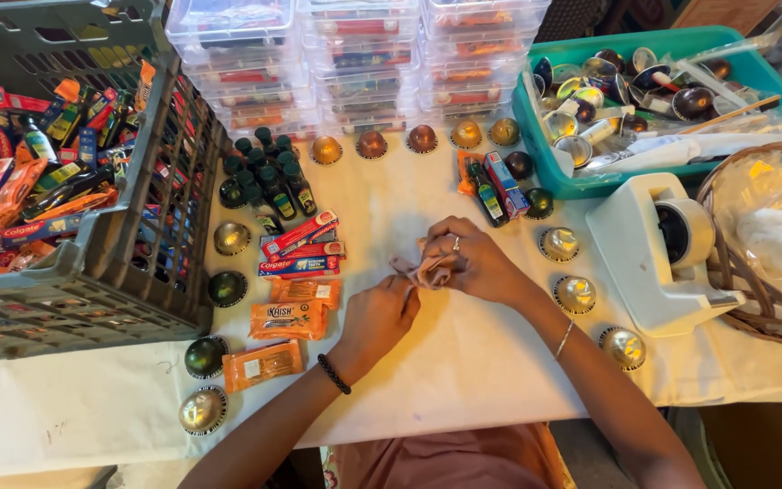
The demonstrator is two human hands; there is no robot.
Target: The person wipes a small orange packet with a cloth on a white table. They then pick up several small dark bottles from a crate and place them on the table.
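Pinching a small pink cloth pouch (429, 269), both hands close on it: left hand (375, 319), right hand (474, 263). Looks soft, light, best held by its edges.

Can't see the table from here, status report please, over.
Left hand and right hand both pinching a small pink crumpled piece above the white tablecloth. Orange sachets beside left hand. Nothing blocking.

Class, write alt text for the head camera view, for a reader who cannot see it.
Two bare hands, left hand and right hand, pinch a small pinkish crumpled piece over a white-covered table. Round metallic capsules, orange sachets and small dark bottles lie around them.
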